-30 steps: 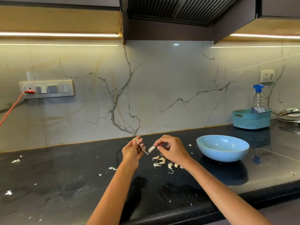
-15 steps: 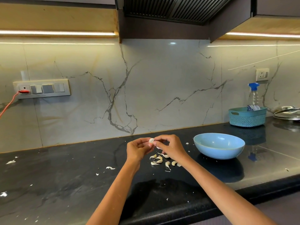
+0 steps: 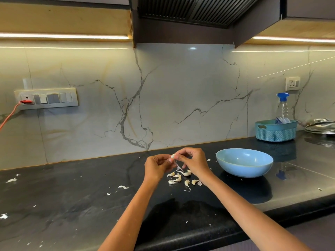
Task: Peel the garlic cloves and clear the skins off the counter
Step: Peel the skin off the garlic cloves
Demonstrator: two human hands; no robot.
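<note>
Above the black counter (image 3: pixel 72 205), my left hand (image 3: pixel 157 166) and my right hand (image 3: pixel 194 162) meet fingertip to fingertip and both pinch one small white garlic clove (image 3: pixel 173 156). A thin strip of skin (image 3: pixel 178 166) hangs down from it between the hands. Directly below lie several garlic cloves (image 3: pixel 176 178) with loose skins, partly hidden by my right wrist. A light blue bowl (image 3: pixel 243 162) sits just right of my right hand.
White skin flakes (image 3: pixel 123 187) are scattered over the counter, more at the far left (image 3: pixel 11 180). A teal basket (image 3: pixel 275 130) with a spray bottle (image 3: pixel 282 107) stands at the back right, beside a glass lid (image 3: pixel 320 125). A red cable (image 3: pixel 10 113) hangs from the wall socket.
My hands were apart a second ago, each holding a piece; they have come together on the clove, and a strip of skin now dangles beneath it.
</note>
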